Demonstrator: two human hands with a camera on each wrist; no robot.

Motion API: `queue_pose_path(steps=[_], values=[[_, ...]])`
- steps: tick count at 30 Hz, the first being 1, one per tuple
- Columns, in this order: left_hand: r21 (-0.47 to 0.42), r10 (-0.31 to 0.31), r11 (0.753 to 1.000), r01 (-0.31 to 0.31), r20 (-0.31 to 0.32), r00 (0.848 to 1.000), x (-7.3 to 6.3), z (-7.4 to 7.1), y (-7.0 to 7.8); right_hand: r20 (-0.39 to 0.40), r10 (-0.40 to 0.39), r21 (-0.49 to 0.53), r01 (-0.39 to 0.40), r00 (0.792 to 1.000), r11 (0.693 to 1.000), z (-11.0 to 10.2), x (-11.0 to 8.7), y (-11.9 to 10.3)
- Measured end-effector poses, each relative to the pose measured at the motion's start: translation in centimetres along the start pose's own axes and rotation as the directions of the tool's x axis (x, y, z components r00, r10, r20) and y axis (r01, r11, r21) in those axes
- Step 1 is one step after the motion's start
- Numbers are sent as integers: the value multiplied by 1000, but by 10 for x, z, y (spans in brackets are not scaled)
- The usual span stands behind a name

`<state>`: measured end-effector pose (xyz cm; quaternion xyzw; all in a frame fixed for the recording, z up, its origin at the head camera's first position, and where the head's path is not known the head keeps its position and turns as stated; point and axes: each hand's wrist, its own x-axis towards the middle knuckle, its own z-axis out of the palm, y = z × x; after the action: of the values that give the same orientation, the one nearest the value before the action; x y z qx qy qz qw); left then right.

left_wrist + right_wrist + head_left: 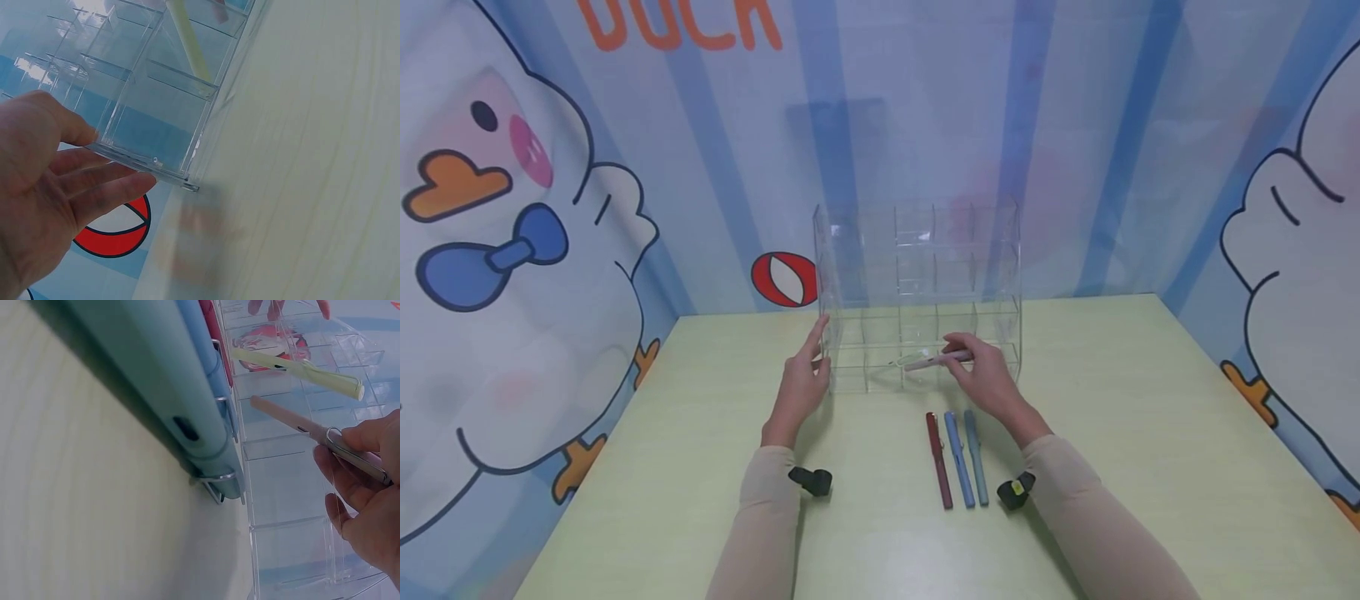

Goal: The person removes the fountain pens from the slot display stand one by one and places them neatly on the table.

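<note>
My left hand (801, 383) is gripping the clear organizer (181, 80); my right hand (988, 377) is pinching the pink pen (289, 417) at its front row; keeping clear of the yellow pen (328, 381) should help.

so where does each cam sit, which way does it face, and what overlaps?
Head: on the head, facing forward and down at the clear organizer and the red pen, blue pen and teal pen; left hand, right hand and both sleeves show.
Left wrist: on that wrist, facing the organizer's side; left hand shows.
Right wrist: on that wrist, facing the pinkish pen; right hand shows, plus left fingertips up top.
Shared: both wrist views catch the clear organizer and yellow pen.
</note>
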<state>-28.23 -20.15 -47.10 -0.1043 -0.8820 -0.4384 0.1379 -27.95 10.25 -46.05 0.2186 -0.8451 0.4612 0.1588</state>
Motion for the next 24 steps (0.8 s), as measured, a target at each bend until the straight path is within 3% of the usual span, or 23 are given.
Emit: queue_pose_path(steps=[14,24], values=[[-6,12,1000,-12,-1,1000,1,-1,0,-147,-66,9,68,987,998,-7,-1,3],[3,4,1000,-4,-3,1000,0,1,0,-164,-36,40,43,986,998,-15,-4,-3]])
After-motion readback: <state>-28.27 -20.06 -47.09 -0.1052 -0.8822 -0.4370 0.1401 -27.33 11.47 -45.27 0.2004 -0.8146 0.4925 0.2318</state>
